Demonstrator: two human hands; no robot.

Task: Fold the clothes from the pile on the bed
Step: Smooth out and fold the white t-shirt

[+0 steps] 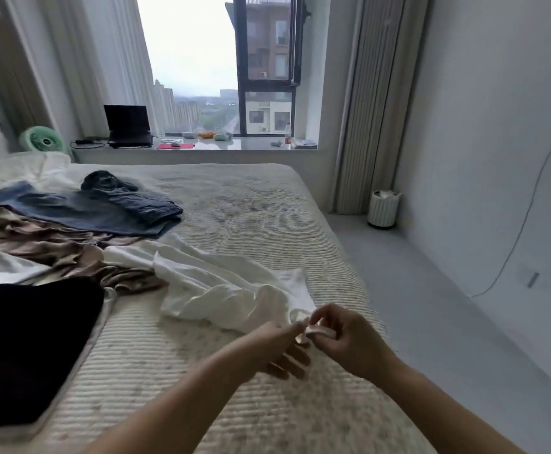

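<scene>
Pinching one corner of the white garment (221, 286) between both hands, left hand (275, 347) and right hand (343, 339) close together, rest crumpled on the bed (251, 204); best spread the hem taut, then lay flat.

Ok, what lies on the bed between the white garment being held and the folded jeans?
In the head view, only bare ribbed bedcover separates the white garment from the folded jeans; the brown garment lies off to the left.
</scene>
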